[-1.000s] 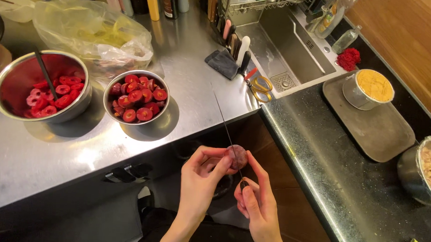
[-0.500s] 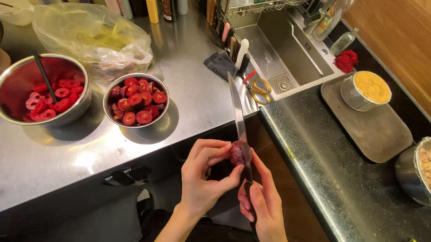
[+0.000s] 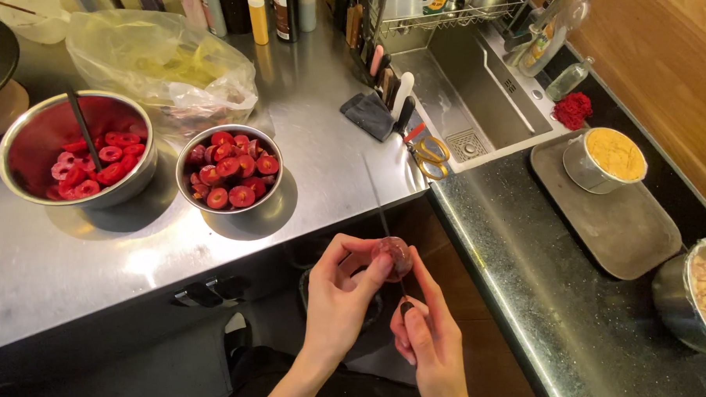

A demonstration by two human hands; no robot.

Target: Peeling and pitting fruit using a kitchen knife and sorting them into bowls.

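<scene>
Fingertips (image 3: 383,264) of the left hand (image 3: 342,296) pinch a small, round, dull-red fruit (image 3: 392,255); the right hand (image 3: 425,338) grips a thin knife (image 3: 380,211), handle hidden.

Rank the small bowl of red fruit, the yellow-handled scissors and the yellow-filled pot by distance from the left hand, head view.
1. Small bowl of red fruit, up-left on the steel counter.
2. Yellow-handled scissors, up-right by the sink.
3. Yellow-filled pot, far right on the tray.

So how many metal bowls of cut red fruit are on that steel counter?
2. The larger steel bowl of red fruit pieces sits at the counter's left with a dark utensil in it; the smaller steel bowl of red fruit halves stands just right of it.
</scene>
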